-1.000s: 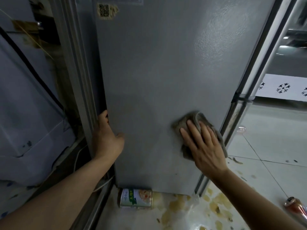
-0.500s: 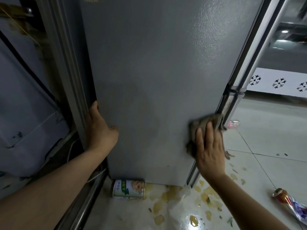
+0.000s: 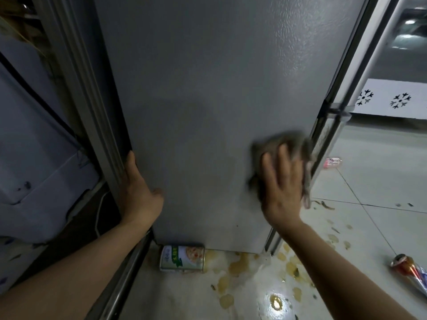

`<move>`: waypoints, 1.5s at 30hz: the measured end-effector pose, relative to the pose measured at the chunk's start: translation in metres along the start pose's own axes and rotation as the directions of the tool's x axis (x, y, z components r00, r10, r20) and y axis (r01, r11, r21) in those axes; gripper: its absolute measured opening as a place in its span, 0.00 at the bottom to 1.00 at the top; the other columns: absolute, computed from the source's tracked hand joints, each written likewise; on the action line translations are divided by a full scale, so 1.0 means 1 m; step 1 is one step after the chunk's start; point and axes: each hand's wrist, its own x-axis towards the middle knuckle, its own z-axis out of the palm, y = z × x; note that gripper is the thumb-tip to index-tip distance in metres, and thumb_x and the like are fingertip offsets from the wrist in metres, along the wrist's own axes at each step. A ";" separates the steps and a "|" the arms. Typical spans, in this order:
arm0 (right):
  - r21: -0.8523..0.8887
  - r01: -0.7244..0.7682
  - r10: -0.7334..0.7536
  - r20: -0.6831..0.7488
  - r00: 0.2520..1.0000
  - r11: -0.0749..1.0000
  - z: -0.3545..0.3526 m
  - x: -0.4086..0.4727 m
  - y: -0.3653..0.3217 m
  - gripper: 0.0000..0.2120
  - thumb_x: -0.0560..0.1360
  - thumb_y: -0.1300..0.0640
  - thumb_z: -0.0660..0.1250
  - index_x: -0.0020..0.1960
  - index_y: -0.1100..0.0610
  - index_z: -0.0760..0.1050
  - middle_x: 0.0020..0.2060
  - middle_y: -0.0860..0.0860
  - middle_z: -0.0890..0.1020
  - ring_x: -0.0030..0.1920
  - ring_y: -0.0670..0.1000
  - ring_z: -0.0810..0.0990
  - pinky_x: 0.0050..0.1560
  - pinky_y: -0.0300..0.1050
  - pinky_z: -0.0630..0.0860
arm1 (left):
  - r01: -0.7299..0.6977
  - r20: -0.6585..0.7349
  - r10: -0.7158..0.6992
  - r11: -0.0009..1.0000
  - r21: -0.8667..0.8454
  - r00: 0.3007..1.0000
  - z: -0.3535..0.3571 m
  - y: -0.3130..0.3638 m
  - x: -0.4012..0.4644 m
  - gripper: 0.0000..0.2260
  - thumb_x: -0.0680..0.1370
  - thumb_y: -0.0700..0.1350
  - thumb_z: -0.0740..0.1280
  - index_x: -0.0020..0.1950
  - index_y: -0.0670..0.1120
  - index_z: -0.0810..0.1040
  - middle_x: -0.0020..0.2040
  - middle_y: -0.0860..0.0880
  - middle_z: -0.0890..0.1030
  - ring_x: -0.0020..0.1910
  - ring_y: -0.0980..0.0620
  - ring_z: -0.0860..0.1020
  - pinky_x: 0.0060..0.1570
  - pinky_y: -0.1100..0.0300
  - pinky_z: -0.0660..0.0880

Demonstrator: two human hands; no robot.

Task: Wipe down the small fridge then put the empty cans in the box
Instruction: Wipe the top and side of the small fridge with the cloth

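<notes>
The right hand (image 3: 283, 188) lies flat with fingers spread, pressing a grey cloth (image 3: 280, 146) against the lower right of the fridge (image 3: 208, 88) side, just beside its front corner edge. The left hand (image 3: 138, 195) wraps the fridge's rear left edge, thumb on the panel. On the stained floor (image 3: 369, 181), one can (image 3: 182, 258) lies at the fridge's base between the arms, another can (image 3: 411, 273) well to the right.
</notes>
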 end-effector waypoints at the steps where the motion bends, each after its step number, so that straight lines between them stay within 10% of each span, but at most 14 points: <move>1: 0.001 0.092 -0.092 0.094 0.991 0.996 0.007 -0.019 -0.001 0.39 0.72 0.62 0.61 0.77 0.49 0.46 0.77 0.48 0.42 0.76 0.59 0.43 0.75 0.54 0.39 | -0.010 -0.013 0.010 1.000 0.010 1.000 0.001 -0.001 0.000 0.44 0.72 0.42 0.71 0.75 0.60 0.43 0.73 0.51 0.65 0.67 0.47 0.70 0.63 0.44 0.72; 7: -0.040 0.360 -0.335 0.281 0.899 0.932 0.008 -0.035 -0.004 0.35 0.73 0.59 0.56 0.77 0.49 0.47 0.77 0.48 0.45 0.77 0.55 0.45 0.75 0.54 0.44 | -0.014 0.014 0.015 1.000 -0.028 1.000 -0.001 -0.002 -0.001 0.45 0.72 0.39 0.71 0.76 0.60 0.44 0.73 0.51 0.63 0.68 0.49 0.68 0.66 0.48 0.70; 15: 0.033 0.151 -0.153 0.065 0.986 0.988 0.017 0.036 -0.056 0.27 0.77 0.58 0.59 0.74 0.52 0.57 0.77 0.47 0.48 0.77 0.55 0.44 0.74 0.54 0.41 | 0.001 0.044 0.004 0.994 -0.110 0.999 -0.007 0.004 -0.008 0.41 0.74 0.35 0.70 0.77 0.54 0.48 0.72 0.53 0.65 0.67 0.55 0.67 0.61 0.62 0.64; 21: 0.039 0.578 -0.553 0.348 0.757 0.815 0.040 -0.010 -0.063 0.26 0.75 0.61 0.58 0.73 0.52 0.64 0.74 0.47 0.62 0.74 0.55 0.58 0.76 0.50 0.43 | -0.011 0.122 0.031 0.987 -0.157 0.992 -0.017 0.000 -0.008 0.38 0.75 0.36 0.68 0.77 0.54 0.50 0.70 0.58 0.64 0.64 0.61 0.65 0.58 0.65 0.64; 29: 0.058 0.238 -0.243 0.083 0.967 0.969 0.029 0.074 -0.099 0.28 0.75 0.58 0.66 0.73 0.54 0.63 0.74 0.52 0.61 0.76 0.57 0.50 0.74 0.53 0.46 | 0.075 0.210 -0.047 0.989 -0.125 0.977 -0.022 -0.022 -0.009 0.34 0.74 0.35 0.68 0.75 0.53 0.57 0.69 0.50 0.70 0.65 0.52 0.70 0.62 0.56 0.70; 37: 0.100 0.644 -0.631 0.359 0.688 0.759 0.058 0.024 -0.119 0.24 0.76 0.62 0.60 0.72 0.55 0.67 0.72 0.50 0.68 0.72 0.55 0.62 0.74 0.52 0.52 | 0.098 0.334 -0.035 0.980 -0.174 0.942 -0.032 -0.035 -0.005 0.33 0.75 0.32 0.66 0.75 0.52 0.58 0.72 0.51 0.66 0.69 0.52 0.67 0.68 0.52 0.66; 45: 0.063 0.446 -0.450 0.142 0.882 0.893 0.059 0.088 -0.152 0.28 0.73 0.60 0.66 0.73 0.56 0.65 0.73 0.53 0.63 0.74 0.59 0.56 0.74 0.55 0.48 | 0.183 0.341 -0.091 0.951 -0.249 0.936 -0.033 -0.050 0.001 0.35 0.74 0.28 0.65 0.75 0.47 0.54 0.70 0.46 0.70 0.66 0.54 0.70 0.61 0.61 0.65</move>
